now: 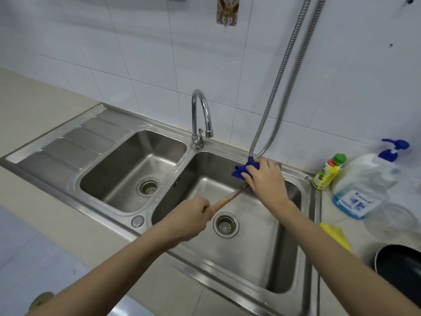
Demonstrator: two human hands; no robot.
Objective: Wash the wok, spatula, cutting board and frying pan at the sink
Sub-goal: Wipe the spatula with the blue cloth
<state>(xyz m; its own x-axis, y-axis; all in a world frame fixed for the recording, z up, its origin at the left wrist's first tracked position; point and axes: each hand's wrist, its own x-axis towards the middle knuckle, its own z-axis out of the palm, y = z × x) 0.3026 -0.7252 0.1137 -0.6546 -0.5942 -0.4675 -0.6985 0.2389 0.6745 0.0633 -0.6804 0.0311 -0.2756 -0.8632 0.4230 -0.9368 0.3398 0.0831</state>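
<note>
the left hand is curled tight around the wooden handle end of the spatula, which slants up and to the right over the right basin of the sink, above and just behind its drain. the right hand grips a blue cloth bunched around the far end of the spatula, near the basin's back rim; the blade itself is hidden under the hand and cloth, so i cannot tell its shape or material.

the spatula looks light and stiff, a slim rod that one hand carries with ease. wet wood should keep a fair grip, though with soap on it the shaft would likely turn slippery, so the thicker butt end where the left hand sits seems the sound place to hold while the cloth works along the rest. the cloth is soft and limp and will wrap to whatever it rubs.

counted: one spatula, one cloth, two basins, each with one drain, one tap at the back rim between them. on the counter by the sink's right edge stand one pump bottle of blue liquid and one small yellow bottle; a yellow sponge and one dark frying pan lie nearer the front right corner. the wok and cutting board are not in view.
</note>
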